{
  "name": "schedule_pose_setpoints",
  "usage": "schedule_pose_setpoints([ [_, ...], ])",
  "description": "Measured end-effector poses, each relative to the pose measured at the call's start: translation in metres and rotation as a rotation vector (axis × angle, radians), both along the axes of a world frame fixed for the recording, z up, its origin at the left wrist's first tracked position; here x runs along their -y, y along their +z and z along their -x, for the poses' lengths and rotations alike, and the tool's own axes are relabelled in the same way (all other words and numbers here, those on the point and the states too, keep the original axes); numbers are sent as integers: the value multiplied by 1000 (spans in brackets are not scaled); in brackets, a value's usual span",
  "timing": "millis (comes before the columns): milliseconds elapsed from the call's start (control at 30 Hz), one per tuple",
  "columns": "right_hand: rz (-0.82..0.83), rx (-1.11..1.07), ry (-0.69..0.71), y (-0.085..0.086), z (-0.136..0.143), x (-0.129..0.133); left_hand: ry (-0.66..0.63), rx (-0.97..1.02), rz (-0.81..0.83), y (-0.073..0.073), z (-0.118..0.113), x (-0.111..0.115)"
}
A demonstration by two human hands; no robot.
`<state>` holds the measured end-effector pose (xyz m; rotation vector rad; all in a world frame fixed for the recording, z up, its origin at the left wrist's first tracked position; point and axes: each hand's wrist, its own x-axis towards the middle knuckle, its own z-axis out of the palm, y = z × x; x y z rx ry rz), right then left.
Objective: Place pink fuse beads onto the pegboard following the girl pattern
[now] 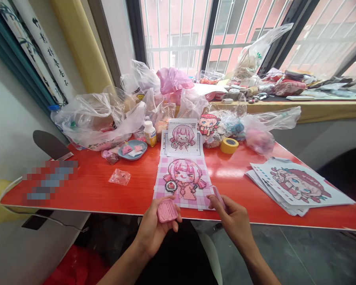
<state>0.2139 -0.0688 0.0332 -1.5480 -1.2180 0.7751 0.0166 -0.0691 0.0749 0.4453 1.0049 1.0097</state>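
Note:
Held in my left hand (158, 227) is a small pink grooved tray (167, 210), just in front of the table's near edge. My right hand (233, 219) grips a pink pen-like tool (219, 198), its thin tip pointing up and left. Between and beyond both hands lies a pink checked board (182, 182) with a pixel-style picture of a pink-haired figure. A printed sheet (182, 138) with a similar figure lies above it, over another sheet. To the left, a blue-grey plate (132, 150) holds small pink and white packets.
A white bottle (150, 133) stands behind the plate. Plastic bags (101, 118) crowd the back of the red table (91, 186). Yellow tape (229, 145) lies right of the sheets, and stacked printed pictures (302, 184) lie at the right. A small clear bag (120, 177) is at left.

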Motion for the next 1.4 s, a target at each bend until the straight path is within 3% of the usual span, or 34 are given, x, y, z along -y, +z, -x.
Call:
schedule_pose_setpoints([
  [467,13,-37,29,-19,-1,-3,13,6,-122,-6,1,-25],
  [900,10,-6,9,-23,-4,-3,8,13,-190,-12,5,-29],
  [1067,12,6,10,-27,-6,-3,-71,14,-192,-13,3,-27],
  [1400,9,46,-13,-27,-6,-2,-83,41,-177,-16,0,-32],
])
